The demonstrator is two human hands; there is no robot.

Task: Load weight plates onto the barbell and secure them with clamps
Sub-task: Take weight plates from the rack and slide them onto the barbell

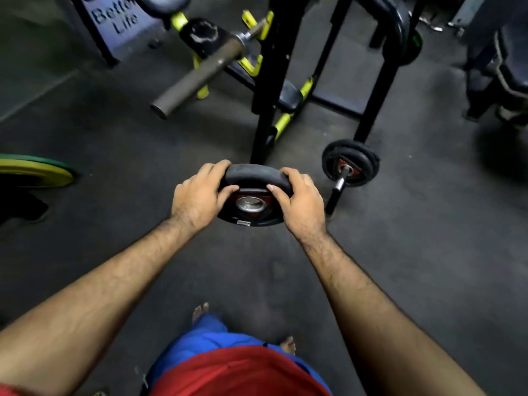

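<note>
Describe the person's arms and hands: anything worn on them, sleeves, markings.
Both forearms are bare, with visible hair. The left hand and right hand wear no gloves, wraps, rings or watch. No sleeve reaches the forearms; a strip of red cloth shows at the frame's lower left edge, possibly a short sleeve. No markings show.

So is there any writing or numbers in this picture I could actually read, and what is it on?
"Bette… Life": on the grey sign panel at top left; the first word is cut off by a black plate.
Small white label on the weight plate, held by the left hand and right hand: too small to read.
</note>
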